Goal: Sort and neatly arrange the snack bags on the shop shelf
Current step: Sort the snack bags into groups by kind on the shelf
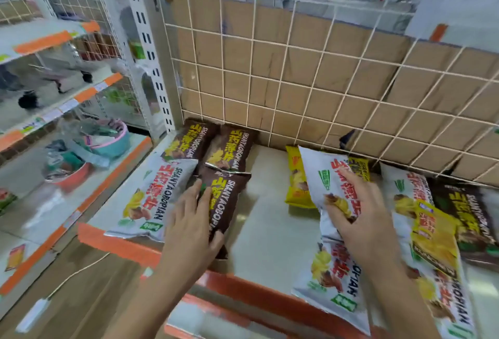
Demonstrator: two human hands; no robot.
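**Snack bags being sorted by colour on the shelf**

Sorting is being carried out with both hands on the shelf [270, 230]. A brown bag [229, 203] lying front-left is being pressed by the left hand [189, 222], whose fingers [205, 195] are being kept straight and flat on the wrapper, gripping nothing. Just behind it, two more brown bags [232, 149] are being kept against the wire back. Right of centre, a white bag [321, 174] is being held tilted above a yellow bag [294, 179] by the right hand [361, 219], its fingers closed over the wrapper's lower half.

The bags are likely being handled as light, puffed, slippery film with brittle contents. A broad hold across the middle is being favoured over a pinch at a crimped end, so that nothing is being crushed. A mixed pile [432, 238] at far right is not yet being sorted.
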